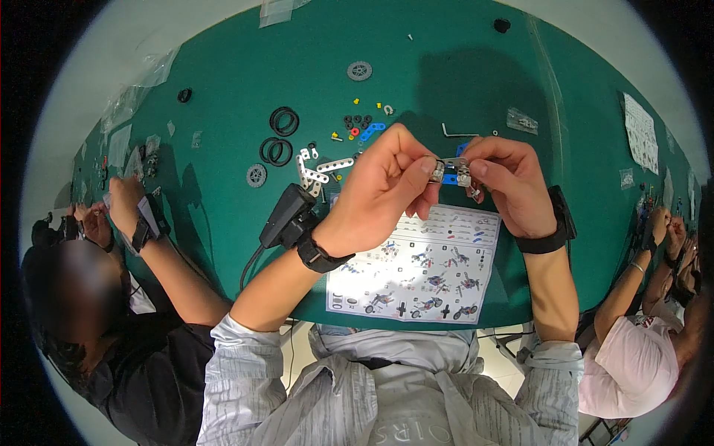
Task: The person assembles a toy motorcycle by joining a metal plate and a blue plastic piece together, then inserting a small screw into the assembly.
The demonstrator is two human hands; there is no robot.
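Our grey patterned shirt (405, 405), left grip (383, 182) and right grip (513, 182) pinching one silver-and-blue assembly (462, 178), two grey spoked wheels (359, 70)

The left hand (379, 189) and right hand (509, 186) hold a small metal-and-blue assembly (451, 172) above the printed instruction sheet (409, 275); black rings (281, 135) and perforated strips (316, 171) lie on the green counter (245, 67).

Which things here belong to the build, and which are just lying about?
Likely part of the job:
metal assembly in the left hand and right hand
instruction sheet
metal strips, black rings, gray wheels, hex key

Apparently just lying about:
plastic wrap, top edge
black round piece, upper right
printed page, far right
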